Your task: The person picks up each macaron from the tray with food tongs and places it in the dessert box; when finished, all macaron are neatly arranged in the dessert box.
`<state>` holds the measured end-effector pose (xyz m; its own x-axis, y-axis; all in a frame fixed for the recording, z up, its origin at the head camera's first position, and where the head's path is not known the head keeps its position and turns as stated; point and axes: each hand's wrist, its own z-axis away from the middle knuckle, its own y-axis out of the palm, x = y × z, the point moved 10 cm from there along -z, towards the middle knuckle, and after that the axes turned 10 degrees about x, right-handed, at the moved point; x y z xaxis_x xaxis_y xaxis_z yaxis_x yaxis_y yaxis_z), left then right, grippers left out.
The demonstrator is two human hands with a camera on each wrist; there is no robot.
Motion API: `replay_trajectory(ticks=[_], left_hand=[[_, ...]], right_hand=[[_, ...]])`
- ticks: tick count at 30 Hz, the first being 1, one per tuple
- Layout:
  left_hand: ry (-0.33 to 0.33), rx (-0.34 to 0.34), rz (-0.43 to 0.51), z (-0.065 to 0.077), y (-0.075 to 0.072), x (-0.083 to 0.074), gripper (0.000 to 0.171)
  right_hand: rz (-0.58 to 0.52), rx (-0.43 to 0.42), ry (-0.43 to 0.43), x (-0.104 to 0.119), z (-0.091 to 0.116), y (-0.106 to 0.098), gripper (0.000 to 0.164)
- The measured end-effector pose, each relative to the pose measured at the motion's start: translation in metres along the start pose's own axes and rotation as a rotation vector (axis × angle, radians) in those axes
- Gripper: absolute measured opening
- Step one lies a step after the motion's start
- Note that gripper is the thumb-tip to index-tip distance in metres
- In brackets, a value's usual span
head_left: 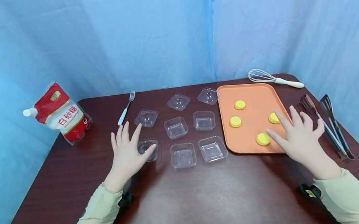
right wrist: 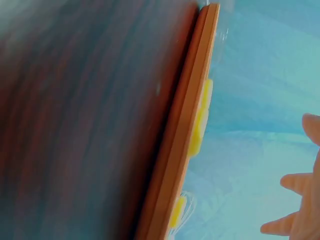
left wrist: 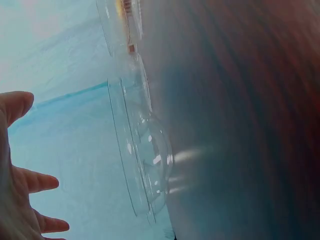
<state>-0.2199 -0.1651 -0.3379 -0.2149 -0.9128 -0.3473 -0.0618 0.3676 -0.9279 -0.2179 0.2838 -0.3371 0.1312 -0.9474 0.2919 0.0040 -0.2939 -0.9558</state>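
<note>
Fingers spread, my left hand [head_left: 128, 157] hovers beside a clear plastic lid [head_left: 147, 150] and holds nothing; in the left wrist view the domed lid [left wrist: 145, 160] lies apart from the fingers. My right hand [head_left: 303, 142], also spread and bare, is over the right front of an orange tray [head_left: 253, 121]. Several round yellow pieces lie on that tray, one [head_left: 263, 139] close below the right thumb and another [head_left: 273, 118] partly behind the index finger. Between the hands stand several clear square boxes [head_left: 183, 155], with more domed lids [head_left: 178, 102] behind them.
A red and white spouted sugar bag [head_left: 65, 114] stands at the left, with a fork [head_left: 126, 108] to its right. A whisk [head_left: 275, 79] lies behind the tray. Tongs and a slotted turner [head_left: 335, 127] lie along the right edge. Blue curtains [head_left: 151, 39] enclose the table.
</note>
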Motion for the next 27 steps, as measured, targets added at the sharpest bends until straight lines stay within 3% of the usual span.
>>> replay_trajectory(ticks=[5, 8, 13, 20, 23, 27], left_hand=[[0.078, -0.058, 0.032, -0.001, -0.001, -0.014, 0.078], [0.116, -0.054, 0.04, -0.003, 0.002, -0.023, 0.077], [0.151, -0.016, 0.049, -0.005, 0.01, -0.034, 0.078], [0.181, 0.023, 0.061, -0.005, 0.018, -0.051, 0.076], [0.184, 0.042, 0.059, -0.005, 0.021, -0.056, 0.076], [0.176, 0.095, 0.066, -0.005, 0.027, -0.06, 0.075]], right_hand=[[-0.027, -0.039, -0.009, -0.017, 0.004, -0.004, 0.074], [-0.06, -0.044, 0.008, -0.031, 0.003, -0.006, 0.074], [-0.145, -0.006, 0.095, -0.065, 0.001, -0.007, 0.076], [-0.14, 0.02, 0.26, -0.115, -0.005, -0.006, 0.091], [-0.146, 0.037, 0.285, -0.138, -0.009, -0.002, 0.095], [-0.25, 0.084, 0.293, -0.164, -0.014, 0.006, 0.099]])
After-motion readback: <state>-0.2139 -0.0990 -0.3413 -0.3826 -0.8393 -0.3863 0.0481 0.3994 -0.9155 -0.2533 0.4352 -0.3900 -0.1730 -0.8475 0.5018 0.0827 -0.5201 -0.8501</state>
